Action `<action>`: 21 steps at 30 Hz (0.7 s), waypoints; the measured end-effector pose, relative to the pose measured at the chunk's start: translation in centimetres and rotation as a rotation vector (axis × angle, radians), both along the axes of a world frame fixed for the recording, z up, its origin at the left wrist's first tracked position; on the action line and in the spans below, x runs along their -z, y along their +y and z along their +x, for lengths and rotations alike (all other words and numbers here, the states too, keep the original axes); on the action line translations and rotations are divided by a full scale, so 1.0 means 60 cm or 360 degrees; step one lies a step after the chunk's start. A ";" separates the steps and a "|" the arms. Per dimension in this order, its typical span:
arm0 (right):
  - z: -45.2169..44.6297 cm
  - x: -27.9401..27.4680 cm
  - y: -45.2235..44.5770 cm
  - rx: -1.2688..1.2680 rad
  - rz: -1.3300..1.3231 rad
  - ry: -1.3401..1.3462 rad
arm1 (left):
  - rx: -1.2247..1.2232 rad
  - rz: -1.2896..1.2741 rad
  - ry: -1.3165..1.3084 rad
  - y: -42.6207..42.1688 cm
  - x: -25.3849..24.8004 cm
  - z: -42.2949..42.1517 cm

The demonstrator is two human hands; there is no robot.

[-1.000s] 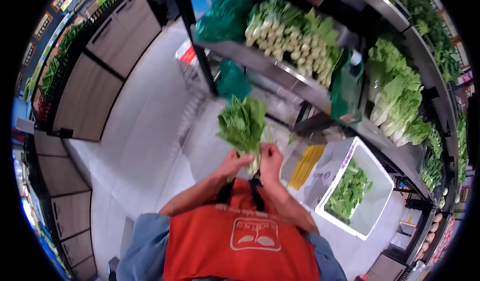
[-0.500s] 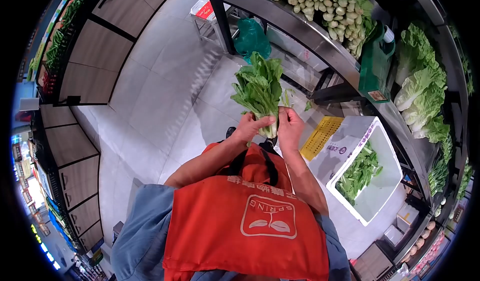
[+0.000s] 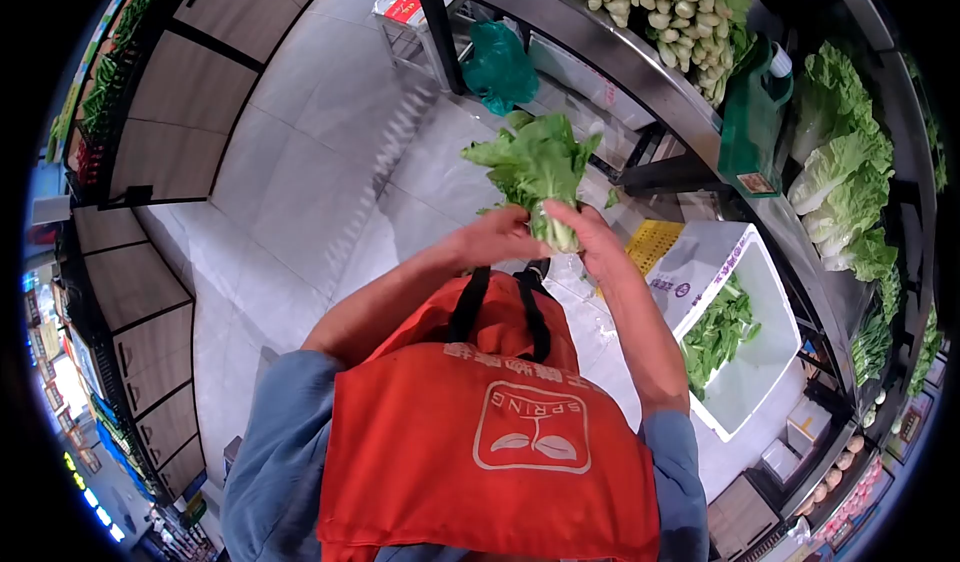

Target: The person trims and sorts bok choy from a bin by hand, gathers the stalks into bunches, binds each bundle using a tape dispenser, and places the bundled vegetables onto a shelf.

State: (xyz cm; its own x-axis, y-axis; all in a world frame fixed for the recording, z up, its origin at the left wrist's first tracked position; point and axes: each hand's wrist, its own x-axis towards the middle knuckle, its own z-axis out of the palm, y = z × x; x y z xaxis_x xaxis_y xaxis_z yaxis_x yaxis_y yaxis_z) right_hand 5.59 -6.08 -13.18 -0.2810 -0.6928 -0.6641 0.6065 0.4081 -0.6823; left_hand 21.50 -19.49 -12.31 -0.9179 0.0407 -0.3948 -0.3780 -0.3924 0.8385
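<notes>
In front of my apron, a bunch of leafy greens (image 3: pixel 545 162) is held with its leaves pointing away from me and its pale stems towards me. My right hand (image 3: pixel 582 230) grips the stem end from the right, thumb across the stems. On the left side of the same stems is my left hand (image 3: pixel 500 236), thumb and fingers curved about the base and slightly blurred. To the right, a white foam box (image 3: pixel 775 362) stands tilted with loose green leaves (image 3: pixel 722 332) inside.
A yellow perforated crate (image 3: pixel 653 246) lies beside the box. The metal-edged shelf (image 3: pixel 640 62) on the right carries pale-stemmed greens (image 3: pixel 680 17), lettuces (image 3: pixel 835 182) and a green container (image 3: pixel 752 132). A green plastic bag (image 3: pixel 500 67) hangs near the shelf leg. Wooden cabinets (image 3: pixel 165 147) line the left.
The greens have turned and tipped, their leaves now spreading sideways. My right hand has moved from the side onto the stems, while my left hand has shifted slightly up around the base.
</notes>
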 end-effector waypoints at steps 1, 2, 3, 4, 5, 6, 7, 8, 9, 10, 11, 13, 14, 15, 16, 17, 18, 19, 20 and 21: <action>-0.010 -0.001 0.004 0.0116 0.0010 -0.0301 | -0.0080 0.0000 -0.0174 -0.008 0.005 0.011; -0.017 -0.003 0.007 0.0233 0.0019 -0.0601 | -0.0159 0.0002 -0.0347 -0.017 -0.012 0.018; -0.019 -0.005 0.008 0.0239 -0.0046 -0.0676 | -0.0239 -0.0002 -0.0522 -0.024 -0.021 0.023; -0.014 -0.007 0.012 0.0242 -0.0109 -0.0755 | -0.0281 -0.0006 -0.0499 -0.016 0.005 0.033; -0.008 -0.009 0.016 0.0239 -0.0170 -0.0835 | -0.0377 0.0155 -0.0460 -0.008 0.010 0.037; -0.001 0.004 0.018 0.0253 -0.0230 -0.0968 | -0.0472 0.0313 -0.0415 -0.003 0.012 0.036; 0.009 0.010 0.027 0.0267 -0.0218 -0.0951 | -0.0561 0.0465 -0.0358 0.000 0.012 0.032; 0.031 -0.004 0.028 0.0286 -0.0217 -0.0921 | -0.0643 0.0521 -0.0262 0.001 0.008 0.023; 0.051 -0.017 0.028 0.0310 -0.0227 -0.0873 | -0.0711 0.0575 -0.0148 -0.001 0.001 0.008; 0.074 -0.011 0.031 0.0357 -0.0180 -0.0842 | -0.0815 0.0523 -0.0161 0.001 -0.018 -0.004; 0.092 -0.001 0.034 0.0414 -0.0136 -0.0807 | -0.0910 0.0477 -0.0168 0.006 -0.037 -0.014; 0.104 -0.076 0.028 0.0329 -0.0122 -0.0574 | -0.0744 0.0475 -0.0278 -0.003 -0.008 -0.012; 0.109 -0.088 0.030 0.0304 -0.0131 -0.0559 | -0.0725 0.0500 -0.0278 -0.003 -0.021 -0.014; 0.107 -0.068 0.028 0.0300 -0.0188 -0.0756 | -0.0708 0.0519 -0.0286 -0.005 -0.031 -0.014; 0.109 -0.055 0.037 0.0274 -0.0178 -0.0773 | -0.0678 0.0630 -0.0238 -0.004 -0.013 -0.011; 0.109 -0.059 0.041 0.0246 -0.0182 -0.0761 | -0.0653 0.0744 -0.0202 0.000 0.019 -0.009; 0.105 -0.061 0.045 0.0211 -0.0186 -0.0748 | -0.0600 0.0900 -0.0130 0.005 0.036 -0.005; 0.099 -0.064 0.047 0.0172 -0.0189 -0.0731 | -0.0588 0.1028 -0.0038 0.008 0.050 -0.004; 0.097 -0.065 0.051 0.0142 -0.0206 -0.0719 | -0.0527 0.1175 -0.0060 0.000 0.039 -0.003; 0.096 -0.068 0.055 0.0160 -0.0185 -0.0696 | -0.0468 0.1322 -0.0086 -0.011 0.029 0.001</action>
State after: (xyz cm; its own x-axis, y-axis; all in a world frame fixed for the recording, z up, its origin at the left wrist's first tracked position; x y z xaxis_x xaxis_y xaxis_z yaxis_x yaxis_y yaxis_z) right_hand 11.36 -2.76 -9.13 -0.0611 -0.7532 -0.6549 0.8802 0.2688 -0.3912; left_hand 21.54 -20.16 -14.04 -0.9174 0.0986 -0.3857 -0.1964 -0.9548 0.2229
